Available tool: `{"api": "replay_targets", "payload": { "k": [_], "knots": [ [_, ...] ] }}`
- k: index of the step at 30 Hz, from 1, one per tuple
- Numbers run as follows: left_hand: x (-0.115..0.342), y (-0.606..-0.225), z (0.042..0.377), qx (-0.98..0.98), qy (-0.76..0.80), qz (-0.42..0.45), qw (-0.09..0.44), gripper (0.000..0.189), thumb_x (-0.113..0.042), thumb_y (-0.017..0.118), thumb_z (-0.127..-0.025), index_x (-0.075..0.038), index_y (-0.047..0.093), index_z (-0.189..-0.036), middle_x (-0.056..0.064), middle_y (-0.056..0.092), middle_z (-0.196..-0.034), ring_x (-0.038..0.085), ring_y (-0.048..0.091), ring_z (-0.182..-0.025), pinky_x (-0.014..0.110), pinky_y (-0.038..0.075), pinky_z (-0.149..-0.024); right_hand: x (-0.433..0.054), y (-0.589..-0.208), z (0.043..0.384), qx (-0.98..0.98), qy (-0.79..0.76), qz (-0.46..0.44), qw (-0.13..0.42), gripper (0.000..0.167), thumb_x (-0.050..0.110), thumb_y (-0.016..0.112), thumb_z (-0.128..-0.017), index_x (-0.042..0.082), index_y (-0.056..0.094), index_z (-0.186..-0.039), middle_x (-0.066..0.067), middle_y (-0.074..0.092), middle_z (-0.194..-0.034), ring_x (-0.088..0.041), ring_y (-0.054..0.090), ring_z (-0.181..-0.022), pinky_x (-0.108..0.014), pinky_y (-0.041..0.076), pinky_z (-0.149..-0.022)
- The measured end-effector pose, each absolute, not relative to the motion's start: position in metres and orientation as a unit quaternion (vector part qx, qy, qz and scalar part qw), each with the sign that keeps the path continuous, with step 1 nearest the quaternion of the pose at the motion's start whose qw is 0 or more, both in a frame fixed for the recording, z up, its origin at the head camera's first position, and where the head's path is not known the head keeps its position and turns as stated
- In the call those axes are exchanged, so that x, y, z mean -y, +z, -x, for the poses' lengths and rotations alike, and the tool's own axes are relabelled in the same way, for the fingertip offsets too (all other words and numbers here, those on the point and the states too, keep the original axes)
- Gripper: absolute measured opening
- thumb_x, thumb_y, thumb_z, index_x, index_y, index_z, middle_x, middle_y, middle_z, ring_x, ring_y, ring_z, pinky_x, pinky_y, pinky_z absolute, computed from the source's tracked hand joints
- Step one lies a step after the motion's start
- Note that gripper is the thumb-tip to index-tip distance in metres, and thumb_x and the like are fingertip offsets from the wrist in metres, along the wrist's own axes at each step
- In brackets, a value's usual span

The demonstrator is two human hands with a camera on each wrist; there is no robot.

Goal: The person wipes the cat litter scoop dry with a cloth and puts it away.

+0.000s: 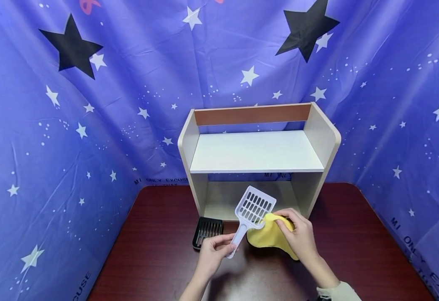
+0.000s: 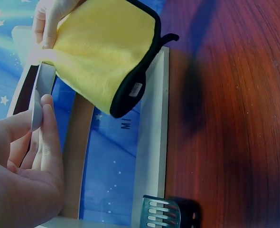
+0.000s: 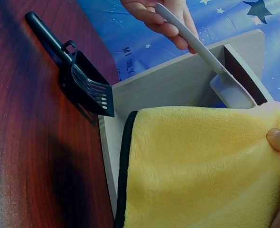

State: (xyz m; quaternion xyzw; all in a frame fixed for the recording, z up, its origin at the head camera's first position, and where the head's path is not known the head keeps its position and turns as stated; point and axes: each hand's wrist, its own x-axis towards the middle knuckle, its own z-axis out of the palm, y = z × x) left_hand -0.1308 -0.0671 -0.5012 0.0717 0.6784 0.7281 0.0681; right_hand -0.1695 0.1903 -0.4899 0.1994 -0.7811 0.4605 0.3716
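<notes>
In the head view, the left hand (image 1: 215,253) covers a part of the handle of the white scoop (image 1: 245,220), and the handle of the black scoop (image 1: 206,232) is hidden behind this same hand. The bottom edge cuts the sleeve (image 1: 340,292), and of the dark object (image 1: 323,298) beside it I cannot tell the kind. The right hand (image 1: 301,234) is mostly cut off in its own wrist view, where the yellow cloth (image 1: 268,239) hides some of the white scoop's head. The small label (image 2: 135,89) (in the left wrist view) is too small for reading. The shelf (image 1: 257,150) is only partly seen in the 2 wrist views.
</notes>
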Motion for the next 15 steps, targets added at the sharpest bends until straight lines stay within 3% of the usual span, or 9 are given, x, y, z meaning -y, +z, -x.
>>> {"api": "replay_targets", "payload": {
  "k": [8, 15],
  "knots": [
    [0.0676, -0.5022, 0.1288, -0.683, 0.722, -0.083, 0.072, 0.036, 0.005, 0.069, -0.086, 0.017, 0.062, -0.119, 0.041, 0.066, -0.102, 0.003, 0.072, -0.074, 0.016, 0.058, -0.068, -0.1954, -0.4884, 0.1716, 0.78, 0.457, -0.194, 0.38, 0.03, -0.014, 0.078, -0.071, 0.007, 0.074, -0.092, -0.005, 0.071, -0.084, 0.008, 0.06, -0.087, -0.003, 0.044, -0.08],
    [0.0694, -0.5031, 0.1273, -0.687, 0.718, -0.086, 0.075, 0.036, 0.005, 0.069, -0.085, 0.017, 0.063, -0.119, 0.041, 0.066, -0.102, 0.008, 0.073, -0.077, 0.017, 0.058, -0.068, -0.1993, -0.4876, 0.1729, 0.781, 0.456, -0.188, 0.382, 0.028, -0.013, 0.078, -0.072, 0.006, 0.074, -0.091, -0.004, 0.071, -0.084, 0.009, 0.059, -0.085, -0.004, 0.044, -0.076]
  ]
}}
